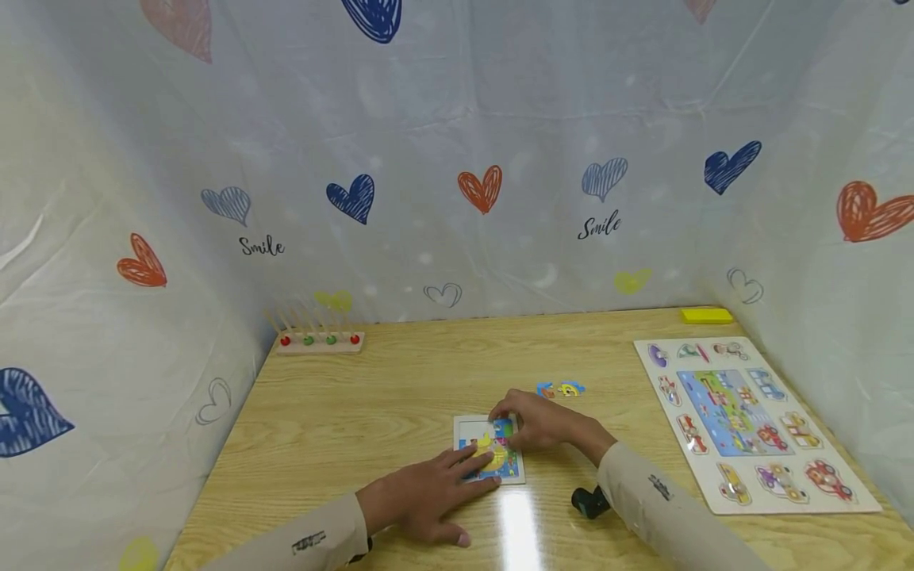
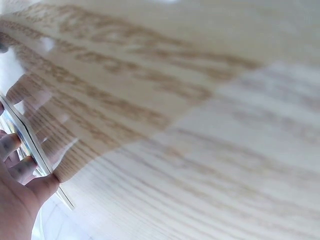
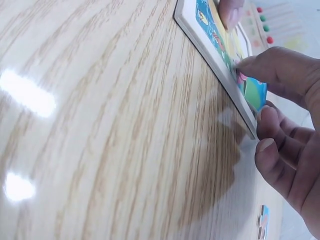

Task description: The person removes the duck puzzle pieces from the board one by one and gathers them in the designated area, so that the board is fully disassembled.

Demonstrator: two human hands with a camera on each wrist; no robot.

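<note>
Under our left hand (image 1: 437, 493), fingers spread apart, the puzzle tray (image 1: 467, 427) should prove light, stiff and slightly slick, so we'd brace it flat and take the thin piece (image 3: 255, 94) by its edges, where our right hand (image 1: 539, 422) pinches it.

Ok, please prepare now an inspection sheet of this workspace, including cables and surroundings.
Surface: wood-grain table, with bright reflections.
Job's things: framed puzzle, partly filled; two loose pieces farther back.
Clutter: bead rack, far left; yellow block, far right; vehicle board, right; black object, unidentified, by the right wrist.
Hands: left hand rests its fingers on the puzzle; right hand curls its fingers around a green-blue piece at the puzzle's upper right.
Cables: nothing seen.
Surroundings: white sheet printed with hearts and "Smile".
</note>
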